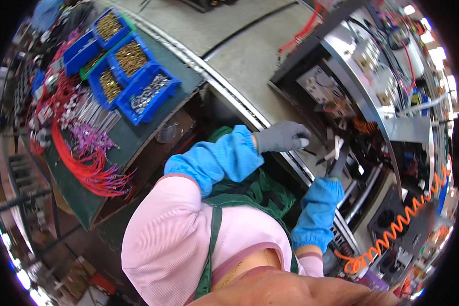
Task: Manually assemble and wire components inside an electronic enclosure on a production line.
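Blue sleeves (229, 158) stretched toward an open wired housing (408, 131)

Grey covered the person's left hand (283, 136), which hung over the pale metal rail (229, 94), its fingers curled close together and one fingertip showing white. A short dark piece (309, 151) jutted just below that fingertip; whether the fingers gripped it, I could not tell.

The right hand (338, 157), also in a dark glove, was near the housing's open side, with whitish fingertips angled upward and lying narrow, one against another. A small dark strip (320, 162) lay just beside them, and I could not tell whether it was held. The two hands were apart, the left one farther from the housing.

The housing was on the person's right, its inside crowded with wires and a copper-coloured coil (364, 126). Red leads (303, 33) ran off beyond its far corner. Nearer the person, an orange coiled hose (387, 245) stretched past a black box with a round fan (387, 220).

To the left, a green bench (69, 186) carried blue bins (148, 108), most of them filled with brass-coloured parts and the nearest with silvery ones. Beside them lay a bundle of red wires (79, 173) and purple-tipped leads (89, 137).
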